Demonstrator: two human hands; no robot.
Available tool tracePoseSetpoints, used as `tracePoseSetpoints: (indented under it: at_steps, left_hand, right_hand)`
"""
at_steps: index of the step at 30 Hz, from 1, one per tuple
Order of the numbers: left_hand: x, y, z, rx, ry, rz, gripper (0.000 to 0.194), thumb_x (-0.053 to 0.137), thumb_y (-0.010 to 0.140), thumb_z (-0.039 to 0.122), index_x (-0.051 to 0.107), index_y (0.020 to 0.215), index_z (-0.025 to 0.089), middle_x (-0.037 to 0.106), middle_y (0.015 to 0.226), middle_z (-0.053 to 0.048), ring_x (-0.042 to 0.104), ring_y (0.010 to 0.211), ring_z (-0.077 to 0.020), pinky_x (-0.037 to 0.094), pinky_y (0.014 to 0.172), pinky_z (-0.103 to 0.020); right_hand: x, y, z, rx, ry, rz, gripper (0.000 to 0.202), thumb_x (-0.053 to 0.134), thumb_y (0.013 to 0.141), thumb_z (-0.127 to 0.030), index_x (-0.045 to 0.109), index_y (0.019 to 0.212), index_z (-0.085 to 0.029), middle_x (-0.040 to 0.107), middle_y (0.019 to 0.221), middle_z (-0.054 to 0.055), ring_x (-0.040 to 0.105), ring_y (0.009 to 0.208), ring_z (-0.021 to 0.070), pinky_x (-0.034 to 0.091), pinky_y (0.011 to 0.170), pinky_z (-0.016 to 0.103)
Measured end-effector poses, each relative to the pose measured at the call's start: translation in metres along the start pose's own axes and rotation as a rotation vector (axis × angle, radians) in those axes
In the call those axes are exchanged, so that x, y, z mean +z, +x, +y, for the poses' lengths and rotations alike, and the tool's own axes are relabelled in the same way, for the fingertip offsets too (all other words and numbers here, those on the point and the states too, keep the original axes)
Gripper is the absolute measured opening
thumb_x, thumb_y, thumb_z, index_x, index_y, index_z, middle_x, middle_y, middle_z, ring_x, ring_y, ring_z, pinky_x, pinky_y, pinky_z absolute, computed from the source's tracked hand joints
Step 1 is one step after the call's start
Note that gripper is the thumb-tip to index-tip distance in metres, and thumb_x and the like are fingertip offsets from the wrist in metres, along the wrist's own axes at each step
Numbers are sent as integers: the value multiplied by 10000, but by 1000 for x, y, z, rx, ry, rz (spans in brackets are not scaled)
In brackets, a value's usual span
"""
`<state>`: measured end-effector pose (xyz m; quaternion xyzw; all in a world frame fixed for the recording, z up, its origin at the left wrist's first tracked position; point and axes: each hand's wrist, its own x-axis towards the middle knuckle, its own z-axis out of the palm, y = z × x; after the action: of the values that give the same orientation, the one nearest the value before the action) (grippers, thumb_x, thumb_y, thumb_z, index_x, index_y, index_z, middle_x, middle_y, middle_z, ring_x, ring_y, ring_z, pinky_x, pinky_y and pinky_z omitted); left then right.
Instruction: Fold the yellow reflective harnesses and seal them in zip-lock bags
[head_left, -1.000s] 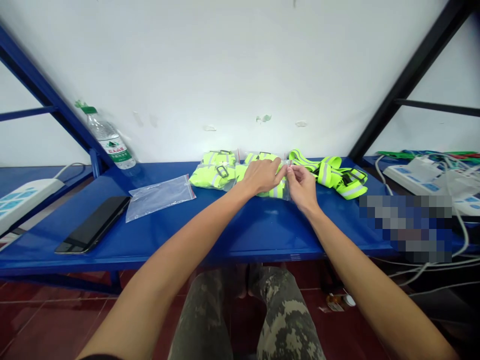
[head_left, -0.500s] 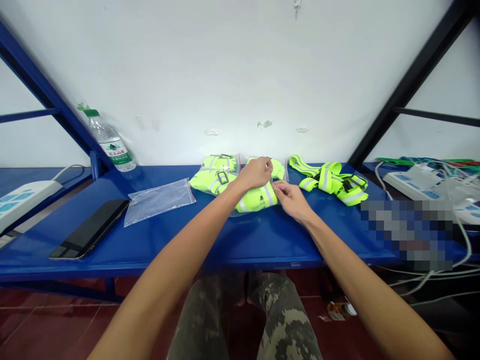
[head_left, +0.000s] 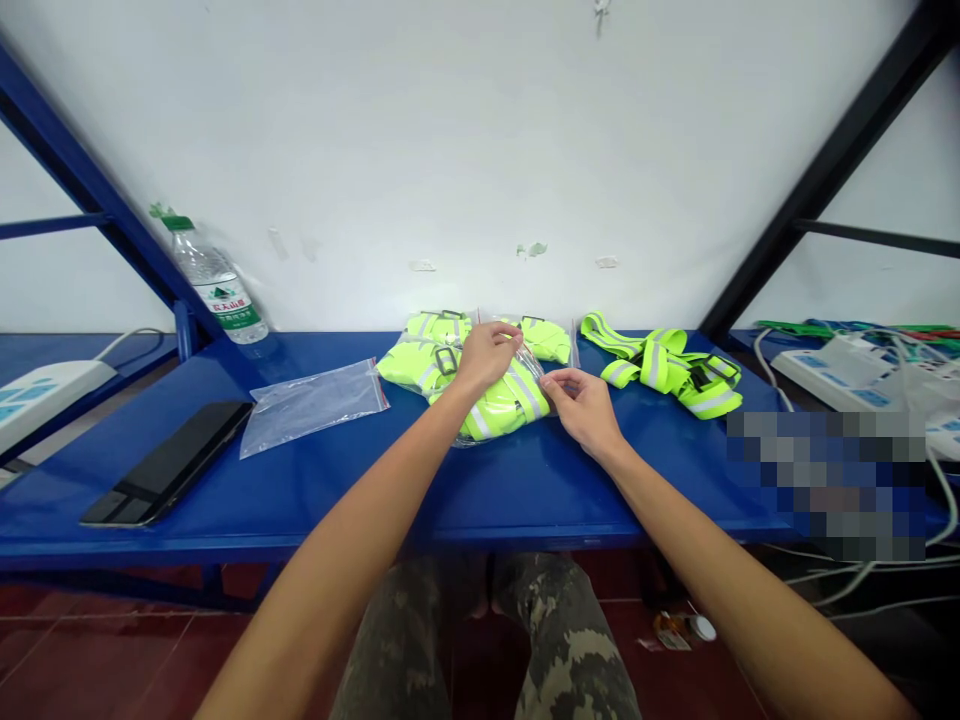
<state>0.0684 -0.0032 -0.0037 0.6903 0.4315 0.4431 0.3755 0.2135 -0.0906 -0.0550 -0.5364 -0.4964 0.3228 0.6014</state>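
A clear zip bag (head_left: pixel 499 405) with a folded neon-yellow reflective strap inside lies on the blue table before me. My left hand (head_left: pixel 489 355) pinches the upper edge of this bag, fingers closed. At the bag's right corner, my right hand (head_left: pixel 581 405) grips the plastic between thumb and fingers. Close behind are more bagged yellow straps (head_left: pixel 409 362), one with a black buckle, and another bagged strap (head_left: pixel 551 340) by the wall. A loose yellow reflective strap (head_left: pixel 660 365) with black buckles rests to the right of my right hand.
An empty clear zip bag (head_left: pixel 315 405) lies flat on the left, beside a black phone (head_left: pixel 169 465). A water bottle (head_left: pixel 217 280) leans at the wall. White power strips (head_left: pixel 832 375) and cables sit at the right; another power strip (head_left: pixel 37 400) is far left.
My left hand has shifted slightly left and down along the bag's edge. The bag is turned, with its clear opening edge now showing between both hands. The view has moved slightly.
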Motion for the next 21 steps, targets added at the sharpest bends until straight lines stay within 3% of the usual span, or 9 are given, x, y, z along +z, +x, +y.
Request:
tracePoseSetpoints:
  at_steps: [3, 7, 13, 18, 21]
  left_hand:
    - [-4, -4, 4, -19, -92, -82, 305, 675, 810, 242, 698, 1083, 107, 730, 810, -70, 669, 754, -172, 478, 670, -252]
    - [-6, -10, 10, 57, -27, -56, 360, 668, 815, 191, 687, 1168, 126, 738, 851, -62, 680, 802, -173, 506, 790, -283]
    - [-2, -16, 12, 147, 146, 9, 358, 636, 851, 224, 696, 1202, 183, 723, 850, -39, 630, 683, -156, 516, 761, -309]
    - [-5, -18, 12, 132, 91, -165, 420, 659, 851, 251, 630, 1250, 121, 724, 950, -94, 675, 902, -201, 514, 832, -309]
    - [-2, -20, 12, 116, 102, -213, 424, 647, 845, 210, 614, 1258, 117, 720, 972, -93, 669, 891, -194, 511, 832, -311]
  right_hand:
    - [-1, 2, 0, 17, 60, 10, 494, 810, 616, -554, 664, 898, -177, 696, 723, 55, 620, 615, 178, 486, 542, 294]
    - [-2, 3, -2, 39, 113, -28, 605, 801, 628, -507, 612, 1100, -178, 703, 775, 30, 616, 641, 162, 490, 595, 299]
    - [0, 2, -5, -19, 61, -49, 480, 739, 671, -424, 628, 1058, -163, 688, 752, 30, 592, 641, 153, 456, 596, 294]
    - [-1, -2, -9, -65, 14, -28, 354, 675, 700, -369, 606, 992, -181, 648, 696, 4, 572, 591, 141, 415, 540, 269]
    - [-2, -3, -11, -24, -7, -42, 448, 693, 690, -374, 608, 1087, -184, 658, 744, -1, 527, 543, 116, 380, 497, 254]
